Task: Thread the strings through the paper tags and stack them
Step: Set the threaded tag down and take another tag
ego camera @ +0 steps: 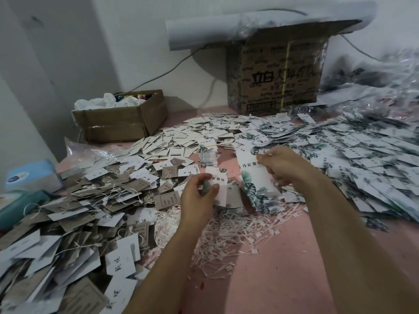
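Observation:
My left hand [199, 193] grips a small stack of white paper tags [218, 189] with black characters and a green leaf print, held upright over the pink table. My right hand [283, 165] is raised to the right of it, fingers curled, pinching a thin string at its fingertips beside a long white leaf-printed tag [256, 177]. Whether that hand also holds the long tag I cannot tell. A tangle of loose white strings [226, 232] with small square ends lies on the table just below both hands.
Grey and white strung tags [86, 200] are heaped on the left, leaf-printed tags [362, 155] on the right. A banded tag bundle [208, 155] lies behind my hands. A small open carton [120, 123], a large printed carton [276, 80] and a blue tissue pack [29, 175] stand around. Pink tabletop [283, 279] shows in front.

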